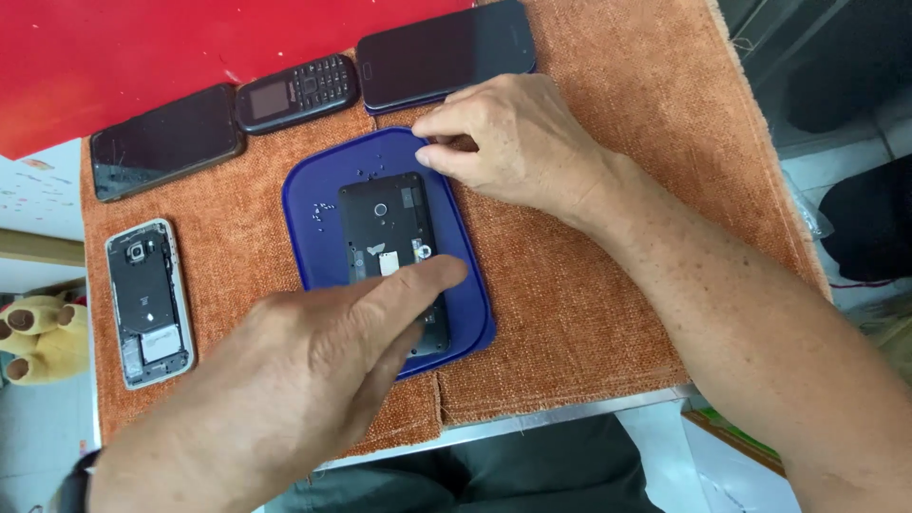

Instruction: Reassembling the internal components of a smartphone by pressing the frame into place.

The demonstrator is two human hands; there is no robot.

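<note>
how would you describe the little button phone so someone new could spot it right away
Start at the orange cloth covering the table and look along its far edge, beside the red sheet. Three phones lie in a row there; the button phone is the middle one. It alone is small, with a keypad; its neighbours are flat black touchscreens.

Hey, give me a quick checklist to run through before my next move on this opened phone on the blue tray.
1. Opened phone lies flat on blue tray: ok.
2. Left hand steadies the phone's lower end: ok.
3. Right hand fingers pinched at the tray's top edge: ok; what they pinch: cannot tell.
4. Small loose specks stay on the tray: ok.
5. Second opened phone lies apart on the orange mat: ok.
</note>
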